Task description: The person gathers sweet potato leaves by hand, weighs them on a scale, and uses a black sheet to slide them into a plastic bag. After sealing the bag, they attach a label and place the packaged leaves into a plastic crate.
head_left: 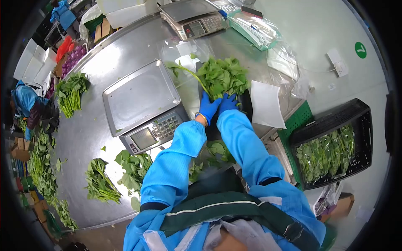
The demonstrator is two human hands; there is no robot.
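Observation:
A bunch of leafy greens (223, 77) lies with its leaves pointing away from me, on a dark surface that I cannot fully make out. My left hand (208, 108), in a blue glove, grips the near left side of the bunch, beside a long stem sticking out to the left. Close against it, my right hand (228, 103), also gloved in blue, holds the near right side. Leaves hide part of the fingertips of both hands. Left of my hands stands a digital scale (142, 100) with a bare metal pan.
A second scale (192, 19) and a basket of packaging (255, 31) stand at the back. Cut bunches (100, 182) and loose greens (42, 167) lie on the steel table (79, 146). At right, a black crate (364, 129) holds bagged greens. A white sheet (266, 104) lies nearby.

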